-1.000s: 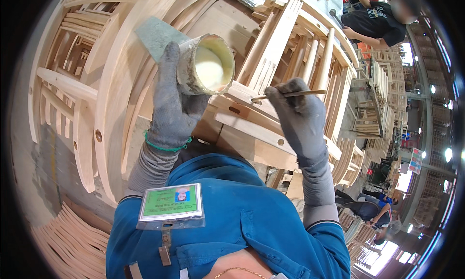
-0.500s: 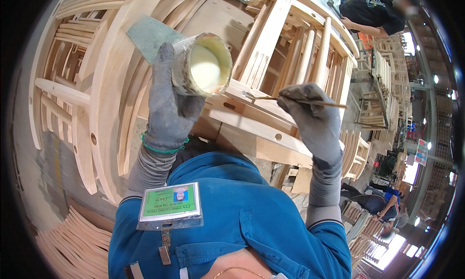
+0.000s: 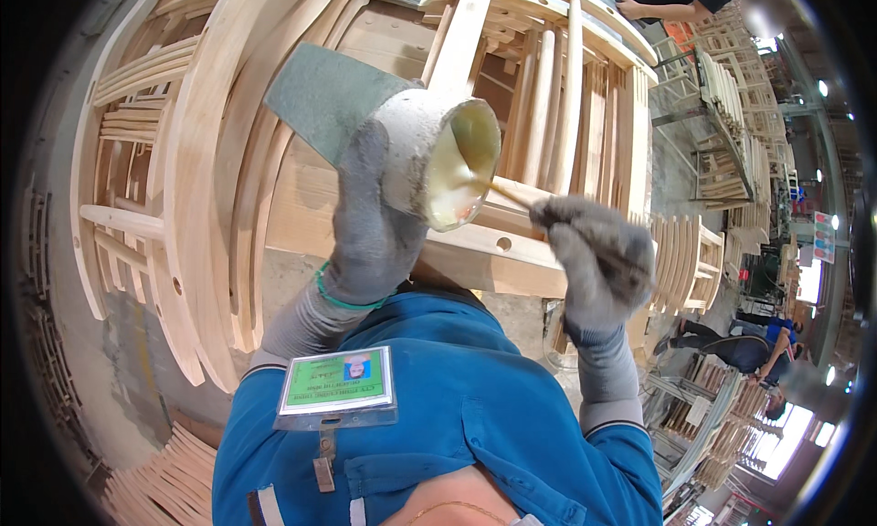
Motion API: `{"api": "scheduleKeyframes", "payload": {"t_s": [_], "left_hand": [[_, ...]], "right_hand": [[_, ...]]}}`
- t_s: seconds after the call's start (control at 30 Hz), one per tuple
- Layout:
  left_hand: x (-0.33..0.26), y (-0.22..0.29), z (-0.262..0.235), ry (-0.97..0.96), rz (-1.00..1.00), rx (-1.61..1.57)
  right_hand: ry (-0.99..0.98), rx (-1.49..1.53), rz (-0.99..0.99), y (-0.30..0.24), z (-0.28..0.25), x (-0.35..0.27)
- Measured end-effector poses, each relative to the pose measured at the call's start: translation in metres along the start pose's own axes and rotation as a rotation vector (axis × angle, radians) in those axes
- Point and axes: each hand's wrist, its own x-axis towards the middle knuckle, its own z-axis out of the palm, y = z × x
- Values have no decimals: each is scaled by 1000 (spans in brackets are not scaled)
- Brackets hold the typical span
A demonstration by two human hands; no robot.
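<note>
My left hand (image 3: 370,202), in a grey work glove, is closed round a crusted pot (image 3: 411,147) tipped with its mouth to the right. Pale, creamy liquid (image 3: 449,184) lies inside it. A flat grey-green sheet (image 3: 320,97) sticks out behind the pot on its far left side, also against that hand. My right hand (image 3: 598,257), gloved too and a little blurred, pinches a thin wooden stick (image 3: 512,195). The stick's far end reaches into the pot's mouth and its tip meets the liquid. Just beyond both hands lies a pale wooden frame (image 3: 530,249) with round holes.
Curved wooden chair parts (image 3: 206,161) are stacked at the left, with more slats (image 3: 164,476) at the lower left. Slatted frames (image 3: 571,97) rise ahead. A person's arm (image 3: 671,10) shows at the far right; other people (image 3: 763,348) are farther off among racks of frames.
The pot has moved right and turned its mouth farther right. The stick, which was over the wooden frame, now has its end inside the pot. My right hand is slightly lower.
</note>
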Motion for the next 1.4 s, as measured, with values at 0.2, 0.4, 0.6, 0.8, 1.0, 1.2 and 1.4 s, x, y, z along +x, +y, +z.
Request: {"api": "scheduleKeyframes", "payload": {"t_s": [0.2,0.4,0.6,0.8,1.0,1.2,1.4], "left_hand": [[0,-19,3,156,76,-3],[2,-22,17,-18,-114,-234],[1,-26,15,-79,-179,-263],[-3,-20,7,5,-83,-167],[-7,-14,2,96,-43,-97],[-10,-9,-8,76,-21,-146],[-10,-7,-11,76,-18,-160]], "right_hand": [[-157,-128,-66,-24,-26,-48],[221,408,130,-11,-32,-48],[347,552,122,-9,-28,-62],[345,41,458,-18,-55,-52],[81,-132,508,8,-41,-44],[-81,-455,308,25,-32,-37],[-95,-513,248,20,-23,-32]]}}
